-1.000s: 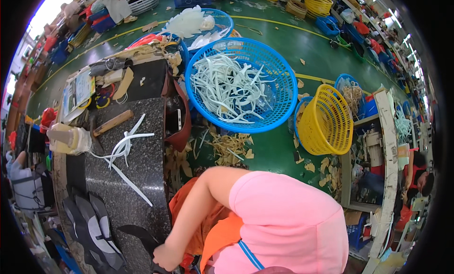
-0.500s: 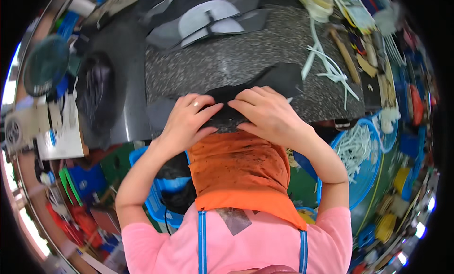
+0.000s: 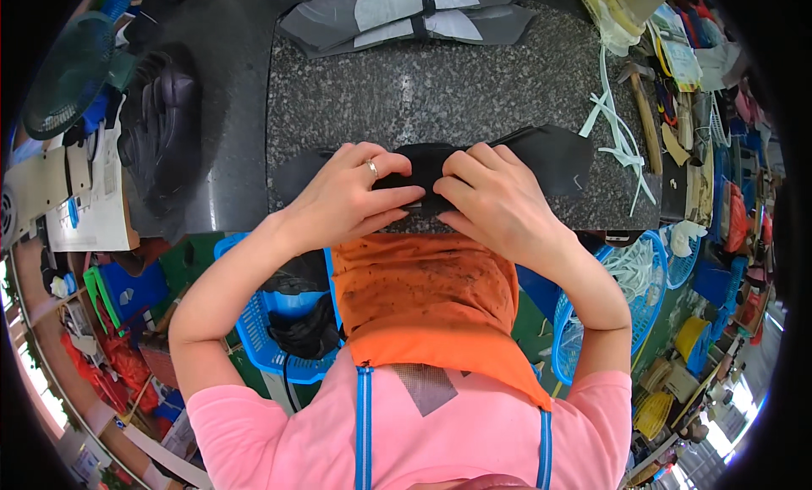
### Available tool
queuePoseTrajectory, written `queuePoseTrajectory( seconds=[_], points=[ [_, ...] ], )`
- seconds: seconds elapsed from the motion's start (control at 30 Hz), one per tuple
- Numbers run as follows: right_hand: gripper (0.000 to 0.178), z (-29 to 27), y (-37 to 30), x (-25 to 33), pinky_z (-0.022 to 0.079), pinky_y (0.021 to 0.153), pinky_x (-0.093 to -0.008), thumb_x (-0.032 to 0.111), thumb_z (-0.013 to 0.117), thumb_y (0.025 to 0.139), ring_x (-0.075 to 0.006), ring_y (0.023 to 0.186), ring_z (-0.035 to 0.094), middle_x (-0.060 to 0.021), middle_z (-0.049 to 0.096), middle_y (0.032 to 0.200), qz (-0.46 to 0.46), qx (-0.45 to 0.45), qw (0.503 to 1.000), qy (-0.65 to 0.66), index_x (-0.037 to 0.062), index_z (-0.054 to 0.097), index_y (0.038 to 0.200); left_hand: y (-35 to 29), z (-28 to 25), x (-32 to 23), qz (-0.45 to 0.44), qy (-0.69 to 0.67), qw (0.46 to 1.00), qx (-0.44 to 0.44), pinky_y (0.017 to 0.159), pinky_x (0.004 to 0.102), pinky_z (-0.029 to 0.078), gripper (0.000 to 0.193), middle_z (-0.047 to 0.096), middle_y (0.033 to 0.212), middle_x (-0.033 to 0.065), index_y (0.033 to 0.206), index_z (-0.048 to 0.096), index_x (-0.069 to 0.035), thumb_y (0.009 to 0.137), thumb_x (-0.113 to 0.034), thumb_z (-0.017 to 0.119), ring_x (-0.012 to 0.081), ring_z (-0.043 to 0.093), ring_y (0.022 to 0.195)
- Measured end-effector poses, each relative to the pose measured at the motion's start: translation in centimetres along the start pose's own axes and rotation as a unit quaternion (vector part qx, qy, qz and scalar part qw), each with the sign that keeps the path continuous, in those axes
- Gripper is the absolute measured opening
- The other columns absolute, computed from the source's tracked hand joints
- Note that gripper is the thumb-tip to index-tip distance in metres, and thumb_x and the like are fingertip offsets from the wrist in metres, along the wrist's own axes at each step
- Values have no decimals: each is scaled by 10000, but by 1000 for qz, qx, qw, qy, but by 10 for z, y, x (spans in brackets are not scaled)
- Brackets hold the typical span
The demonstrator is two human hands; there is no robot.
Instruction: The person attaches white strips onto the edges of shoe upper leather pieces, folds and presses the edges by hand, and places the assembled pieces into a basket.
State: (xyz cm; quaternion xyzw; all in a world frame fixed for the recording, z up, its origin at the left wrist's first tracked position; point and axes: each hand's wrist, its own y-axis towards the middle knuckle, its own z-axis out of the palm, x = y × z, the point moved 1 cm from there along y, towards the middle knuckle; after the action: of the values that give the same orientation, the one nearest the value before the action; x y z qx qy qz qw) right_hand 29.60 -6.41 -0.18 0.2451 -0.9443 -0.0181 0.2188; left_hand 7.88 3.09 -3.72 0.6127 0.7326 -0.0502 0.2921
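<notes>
Here both hands pinch 1 black piece of material point(image 3: 541, 156) at the near edge of the stone slab point(image 3: 440, 92). The left hand point(image 3: 351, 198) and right hand point(image 3: 495, 202) meet at its middle; its long axis runs left-right, extending farther rightward.

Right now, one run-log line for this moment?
left hand: pressing black piece | right hand: pressing same piece | surface: granite slab | nearby: white strips
</notes>
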Motion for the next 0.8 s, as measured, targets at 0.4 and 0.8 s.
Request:
queuePoseTrajectory(
  seconds=[0.4, 0.8],
  points=[
    [308, 7, 5, 4, 430, 782, -363, 187, 804, 664, -250, 893, 523, -60, 510, 910, 21, -16, 1000, -16, 83, 584, 853, 3, 1, 1, -30, -47, 998, 13, 925, 403, 408, 386, 564, 1185, 11, 1088, 715, -158, 711, -183, 790, 247, 507, 1116],
    [45, 26, 0, 17, 422, 659, -318, 95, 625, 680, -197, 762, 508, -42, 484, 785, -66, -80, 989, -104, 74, 586, 687, -26, 21, -28, -77, 55, 993, -67, 1021, 447, 492, 340, 651, 1273, 102, 1105, 709, -53, 773, -88, 646, 286, 603, 1223]
  ],
)
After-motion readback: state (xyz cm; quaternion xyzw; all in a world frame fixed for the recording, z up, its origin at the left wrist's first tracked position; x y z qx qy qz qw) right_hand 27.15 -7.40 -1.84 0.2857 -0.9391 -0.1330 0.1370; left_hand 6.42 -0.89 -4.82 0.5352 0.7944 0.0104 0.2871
